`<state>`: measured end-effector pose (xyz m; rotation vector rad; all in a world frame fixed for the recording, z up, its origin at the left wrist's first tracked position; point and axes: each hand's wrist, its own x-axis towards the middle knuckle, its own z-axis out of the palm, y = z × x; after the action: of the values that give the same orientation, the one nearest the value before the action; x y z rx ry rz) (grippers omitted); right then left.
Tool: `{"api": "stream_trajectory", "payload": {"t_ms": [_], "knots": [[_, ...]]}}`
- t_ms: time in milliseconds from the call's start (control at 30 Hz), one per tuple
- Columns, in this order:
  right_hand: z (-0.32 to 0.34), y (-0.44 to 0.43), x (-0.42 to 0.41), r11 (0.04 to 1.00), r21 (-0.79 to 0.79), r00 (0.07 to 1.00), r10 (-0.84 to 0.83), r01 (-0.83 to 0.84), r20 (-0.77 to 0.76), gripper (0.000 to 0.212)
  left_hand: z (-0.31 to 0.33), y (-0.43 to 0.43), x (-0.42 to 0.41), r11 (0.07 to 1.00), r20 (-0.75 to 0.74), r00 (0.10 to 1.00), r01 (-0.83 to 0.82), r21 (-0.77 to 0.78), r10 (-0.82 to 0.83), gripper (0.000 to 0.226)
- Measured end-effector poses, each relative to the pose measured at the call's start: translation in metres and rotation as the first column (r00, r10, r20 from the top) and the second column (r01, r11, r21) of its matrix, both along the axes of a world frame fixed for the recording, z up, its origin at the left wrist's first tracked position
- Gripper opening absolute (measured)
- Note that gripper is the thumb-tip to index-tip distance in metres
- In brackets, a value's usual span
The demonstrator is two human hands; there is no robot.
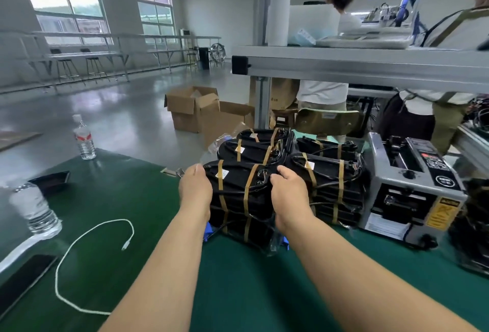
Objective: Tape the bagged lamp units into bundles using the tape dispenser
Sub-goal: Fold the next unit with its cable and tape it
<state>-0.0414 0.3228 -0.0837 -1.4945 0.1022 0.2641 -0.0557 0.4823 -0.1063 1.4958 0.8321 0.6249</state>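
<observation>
Two hands on one bundle! The left grip clamped the left end of the front bundle of bagged lamp units, and the right grip held its right end, thumb on top and fingers curled down the side, out of sight. Both grips were full, holding that bundle between them. It sat on the green counter about midway across, black units stacked and banded with brown tape.

Another taped bundle stood touching it on the right, and two further bundles lined up behind, toward the counter's far edge. Just beside that right-hand bundle sat the grey tape dispenser, upright, its yellow warning label facing the near edge.

Over at the far left corner stood a water bottle; a second bottle stood by the left edge, a black tray between them. A white cable looped across the near left, and a dark phone lay at the near left corner.
</observation>
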Motion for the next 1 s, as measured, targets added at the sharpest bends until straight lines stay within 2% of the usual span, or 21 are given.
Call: {"api": "stream_trajectory", "payload": {"t_ms": [100, 200, 333, 400, 567, 733, 833, 900, 1000], "knots": [[-0.008, 0.003, -0.006, 0.996, -0.091, 0.999, 0.001, 0.004, 0.055, 0.054, -0.012, 0.001, -0.006, 0.999, 0.016, 1.000, 0.017, 0.034, -0.017, 0.042], [-0.019, 0.006, -0.010, 0.992, -0.119, 0.996, -0.032, 0.042, 0.084, 0.058, -0.014, 0.002, -0.008, 0.989, -0.059, 0.998, 0.025, 0.145, -0.016, 0.042], [-0.019, 0.012, -0.013, 0.995, -0.049, 0.997, -0.082, 0.082, 0.018, 0.062, -0.009, 0.004, -0.004, 0.997, -0.014, 0.998, 0.061, 0.055, -0.060, 0.039], [-0.016, 0.013, -0.012, 0.995, -0.024, 0.995, -0.101, 0.100, -0.020, 0.062, -0.008, 0.006, -0.003, 0.996, -0.013, 0.997, 0.071, 0.058, -0.070, 0.036], [-0.009, 0.009, -0.020, 0.998, -0.026, 0.998, -0.060, 0.060, -0.007, 0.062, -0.013, -0.005, -0.011, 0.963, -0.057, 0.997, 0.057, 0.262, -0.043, 0.044], [-0.010, 0.003, -0.018, 0.995, -0.098, 1.000, 0.000, 0.001, 0.012, 0.059, -0.010, -0.005, -0.014, 0.952, -0.099, 0.993, 0.098, 0.291, -0.072, 0.035], [-0.009, -0.004, -0.016, 0.994, -0.107, 0.999, 0.026, -0.024, 0.021, 0.056, 0.003, -0.008, -0.023, 0.932, -0.119, 0.993, 0.049, 0.360, -0.006, 0.030], [-0.005, -0.010, -0.019, 0.993, -0.121, 0.999, 0.021, -0.017, 0.034, 0.054, 0.016, -0.016, -0.030, 0.904, -0.104, 0.993, -0.001, 0.428, 0.050, 0.029], [0.001, -0.026, -0.024, 0.994, -0.110, 0.999, 0.003, 0.003, 0.048, 0.051, 0.036, -0.040, -0.041, 0.866, -0.025, 1.000, 0.016, 0.500, -0.004, 0.031]]}}
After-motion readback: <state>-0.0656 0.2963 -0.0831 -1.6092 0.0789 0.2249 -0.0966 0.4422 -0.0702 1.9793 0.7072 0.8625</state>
